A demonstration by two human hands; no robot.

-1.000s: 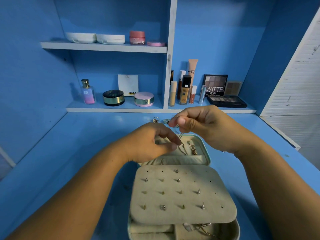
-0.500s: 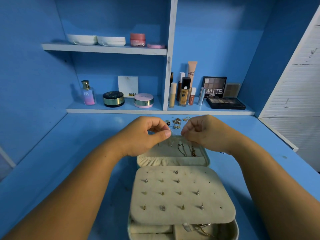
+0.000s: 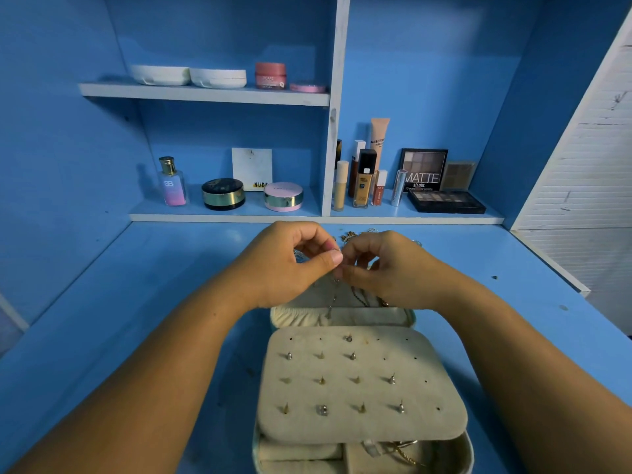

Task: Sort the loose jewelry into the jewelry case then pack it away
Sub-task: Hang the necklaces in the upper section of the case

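Above the case's open lid: left hand [image 3: 290, 265] and right hand [image 3: 386, 268] meet fingertip to fingertip, both raised off the tabletop [image 3: 171, 285].
Left fingers [image 3: 328, 261]: thumb and forefinger narrow, pinching the top of a thin chain [image 3: 333, 297].
Right fingers [image 3: 357, 268]: curled tight, tips pinching the same chain just beside the left thumb.
Thin chain: hangs from the pinch point down across the lid's lining. Its lower end is near the gathered pocket; contact with the lining cannot be told.
Jewelry case [image 3: 342, 318]: lies open on the tabletop, lid on the far side. More chains lie in the lid under the right hand.
Earring panel [image 3: 359, 388]: beige flap lying flat over the case's base, with studs [image 3: 322, 410] pushed through in rows.
Base compartments: partly visible under the panel's near edge, with a gold chain [image 3: 403, 455] in the right one.
Loose jewelry [image 3: 352, 236]: small heap on the tabletop just behind the hands, pieces too small to tell apart.
Lower shelf [image 3: 307, 217]: bottles, compacts, eyeshadow palette.
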